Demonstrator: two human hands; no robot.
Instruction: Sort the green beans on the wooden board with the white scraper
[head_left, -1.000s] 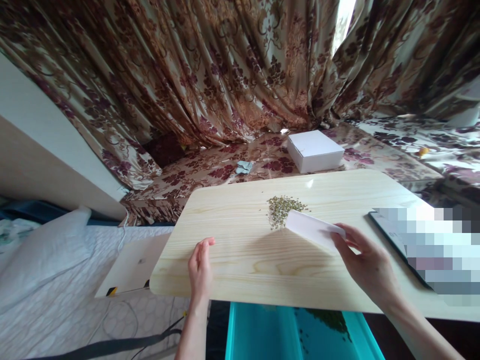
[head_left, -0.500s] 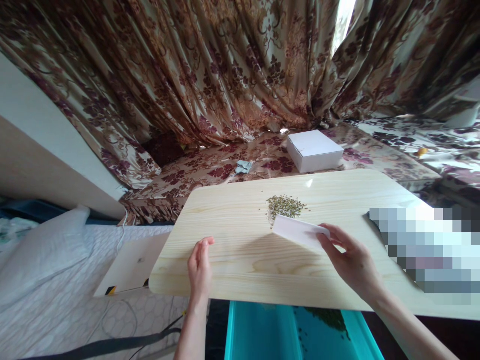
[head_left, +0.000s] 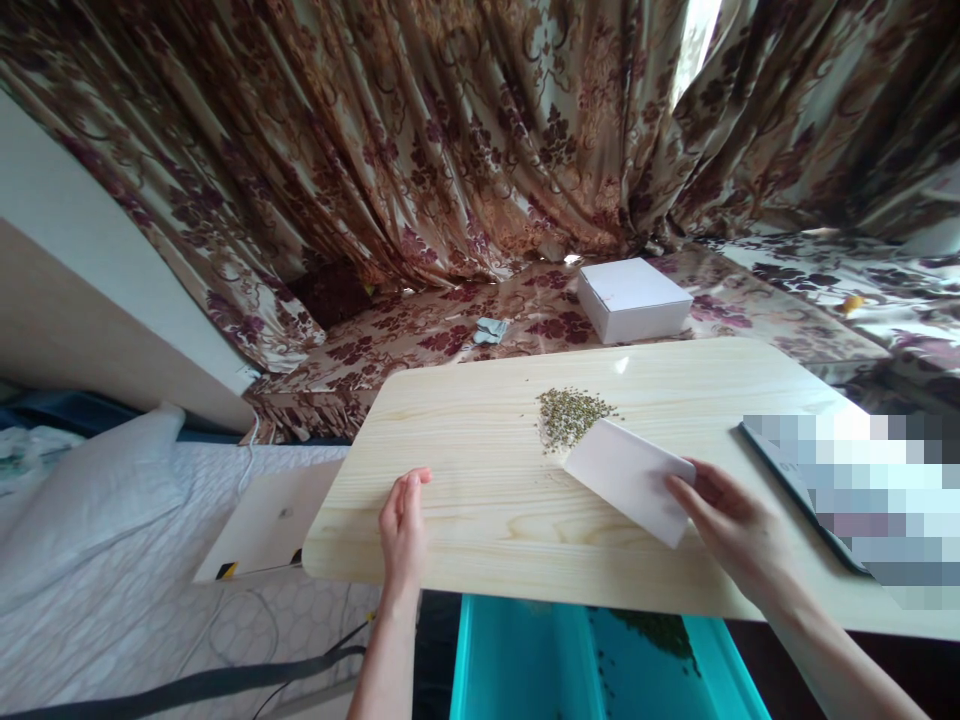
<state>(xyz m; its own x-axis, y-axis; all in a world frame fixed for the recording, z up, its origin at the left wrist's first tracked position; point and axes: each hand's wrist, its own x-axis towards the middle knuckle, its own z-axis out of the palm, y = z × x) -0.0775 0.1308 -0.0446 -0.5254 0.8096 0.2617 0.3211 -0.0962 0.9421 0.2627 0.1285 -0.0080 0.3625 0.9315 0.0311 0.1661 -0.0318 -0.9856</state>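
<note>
A small heap of greenish seeds (head_left: pixel 571 412) lies on a pale wooden board (head_left: pixel 480 470). My right hand (head_left: pixel 739 535) grips a white card (head_left: pixel 626 477) whose far edge touches the near side of the heap. My left hand (head_left: pixel 403 528) stands edge-down near the board's front left, fingers straight and together, holding nothing. A turquoise bin (head_left: pixel 525 665) under the board's front edge has dark seeds in it.
A white box (head_left: pixel 632 297) and a scrap of pale cloth (head_left: pixel 489 330) rest on the floral fabric beyond the board. A dark flat object, mostly blurred out (head_left: pixel 780 465), lies on the board's right side. Patterned curtains (head_left: pixel 420 140) hang behind; bedding (head_left: pixel 97 520) lies at left.
The white card swung back right and now lies flatter, showing more of its face, with its edge at the heap. My left hand has hardly moved.
</note>
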